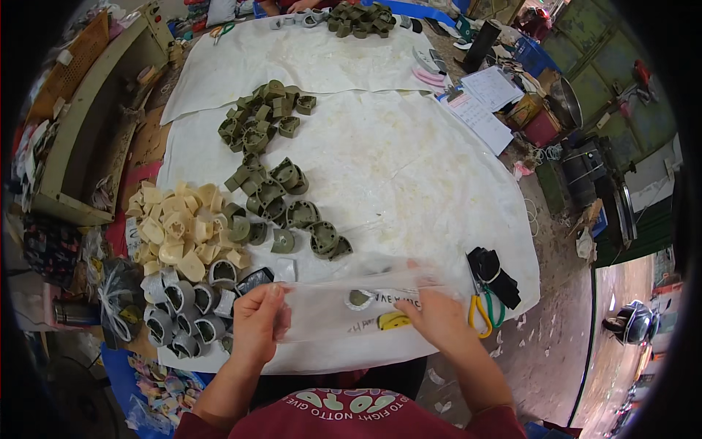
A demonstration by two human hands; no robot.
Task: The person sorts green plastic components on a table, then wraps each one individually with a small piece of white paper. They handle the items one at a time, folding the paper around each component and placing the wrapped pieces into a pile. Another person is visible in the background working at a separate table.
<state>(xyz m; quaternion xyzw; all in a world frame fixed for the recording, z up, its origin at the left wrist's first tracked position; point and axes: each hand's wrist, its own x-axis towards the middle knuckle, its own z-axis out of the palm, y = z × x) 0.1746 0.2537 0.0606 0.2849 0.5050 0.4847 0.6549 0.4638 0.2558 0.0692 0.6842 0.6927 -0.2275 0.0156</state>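
A clear plastic bag (329, 300) is stretched flat between my two hands above the front of the table. My left hand (259, 314) pinches its left end. The right end is gripped by my right hand (437, 316), thumb pressed on the film. Beneath or through the film show a round grey piece (358, 298) and a yellow object (393, 320) whose kind I cannot make out. Left of my left hand lie several grey ring-shaped pieces (179, 296), with a heap of cream plastic pieces (175, 227) behind them. Olive-green curved pieces (267, 194) trail away up the table.
Scissors with yellow and green handles (480, 314) lie right of my right hand, beside a black bundle (493, 274). Papers on a clipboard (479, 117) rest at the right edge. More olive pieces (362, 20) are at the far end, near another person's hands (303, 6).
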